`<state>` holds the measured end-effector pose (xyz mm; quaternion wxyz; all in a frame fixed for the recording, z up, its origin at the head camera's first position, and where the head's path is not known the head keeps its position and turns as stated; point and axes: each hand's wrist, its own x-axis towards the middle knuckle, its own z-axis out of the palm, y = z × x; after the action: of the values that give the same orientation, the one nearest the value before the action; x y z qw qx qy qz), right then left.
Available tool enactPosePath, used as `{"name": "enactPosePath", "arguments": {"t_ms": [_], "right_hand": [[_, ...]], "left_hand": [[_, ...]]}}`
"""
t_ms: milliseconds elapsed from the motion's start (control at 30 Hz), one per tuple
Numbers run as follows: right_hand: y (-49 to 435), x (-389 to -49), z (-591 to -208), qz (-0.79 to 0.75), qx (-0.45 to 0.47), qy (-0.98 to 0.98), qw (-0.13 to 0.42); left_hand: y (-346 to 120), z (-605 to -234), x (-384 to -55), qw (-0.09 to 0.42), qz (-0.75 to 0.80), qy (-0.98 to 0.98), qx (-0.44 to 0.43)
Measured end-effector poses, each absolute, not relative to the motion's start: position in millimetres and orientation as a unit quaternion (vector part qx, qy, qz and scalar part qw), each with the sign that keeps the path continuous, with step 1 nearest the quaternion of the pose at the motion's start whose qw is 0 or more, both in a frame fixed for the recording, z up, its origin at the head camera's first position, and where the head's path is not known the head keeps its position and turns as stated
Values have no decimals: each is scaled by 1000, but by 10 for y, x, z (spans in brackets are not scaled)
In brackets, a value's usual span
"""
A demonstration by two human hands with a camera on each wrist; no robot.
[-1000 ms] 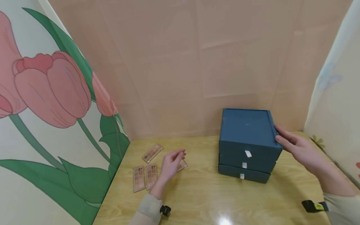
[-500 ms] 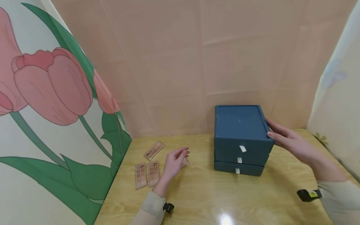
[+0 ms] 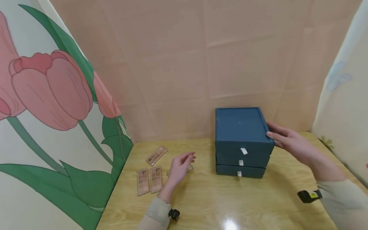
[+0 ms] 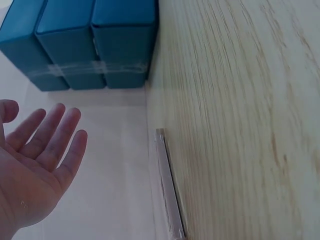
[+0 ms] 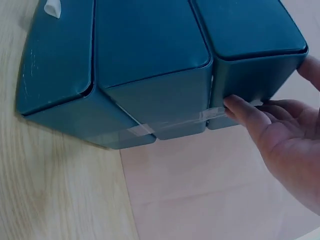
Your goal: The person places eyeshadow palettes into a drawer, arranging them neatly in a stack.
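Observation:
A dark blue three-drawer box (image 3: 241, 126) with white pull tabs stands toward the right of the table. Against its upper right side rests my right hand (image 3: 293, 143), with the thumb at the top edge and the fingers along the side wall; the right wrist view shows the fingertips on the wall of the top drawer section (image 5: 260, 80). My left hand (image 3: 179, 167) hovers empty at the left, fingers relaxed and slightly bent. Partly hidden beneath it lies an eyeshadow palette (image 3: 190, 168), seen edge-on as a thin palette (image 4: 170, 190) in the left wrist view.
Several more eyeshadow palettes lie flat on the wooden table (image 3: 201, 204): one slanted palette (image 3: 156, 155) behind and two side by side, including the leftmost palette (image 3: 143, 181). A pink cloth backdrop (image 3: 172, 80) closes the rear, and a tulip-patterned panel (image 3: 51, 95) borders the left.
The drawer box has slid left across the table and turned a little, with my right hand following against its side. My left hand has stayed nearly still over the palette.

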<state>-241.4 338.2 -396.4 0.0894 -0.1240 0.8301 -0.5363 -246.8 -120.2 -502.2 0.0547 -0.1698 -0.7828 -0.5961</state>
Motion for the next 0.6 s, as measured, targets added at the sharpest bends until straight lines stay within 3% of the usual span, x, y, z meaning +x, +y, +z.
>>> {"name": "enactPosePath", "arguments": {"t_ms": [300,600], "right_hand": [[3241,-2530,-3844,-546,-96,827,97],[3192,-2636,-3695,-536,-79,829,138]], "left_hand": [[-1009,-4960,-2396,29,-607,-769,-199],[-610,-4738,-2298,-1,-629,-742,-232]]}}
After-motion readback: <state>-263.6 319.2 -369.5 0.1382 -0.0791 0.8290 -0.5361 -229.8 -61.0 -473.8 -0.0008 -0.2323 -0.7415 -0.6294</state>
